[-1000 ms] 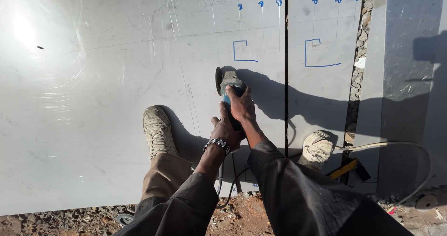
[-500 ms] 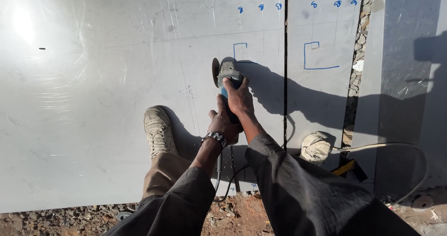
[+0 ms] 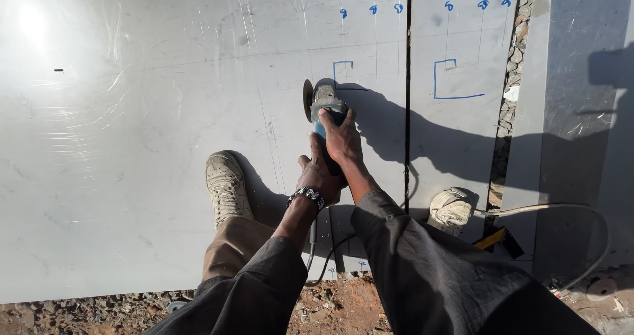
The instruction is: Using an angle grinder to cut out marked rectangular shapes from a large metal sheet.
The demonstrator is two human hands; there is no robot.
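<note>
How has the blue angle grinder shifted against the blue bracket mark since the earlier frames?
Yes. The blue angle grinder crept up the sheet, closer to the blue bracket mark.

count: 1 angle grinder [image 3: 323, 107], 2 hands on it, 2 shoes, 2 blue bracket marks, 6 small blue marks, 3 metal sheets.

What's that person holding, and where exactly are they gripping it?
An angle grinder, held in both hands: the right hand around the front of its body, the left hand around the rear handle.
</note>
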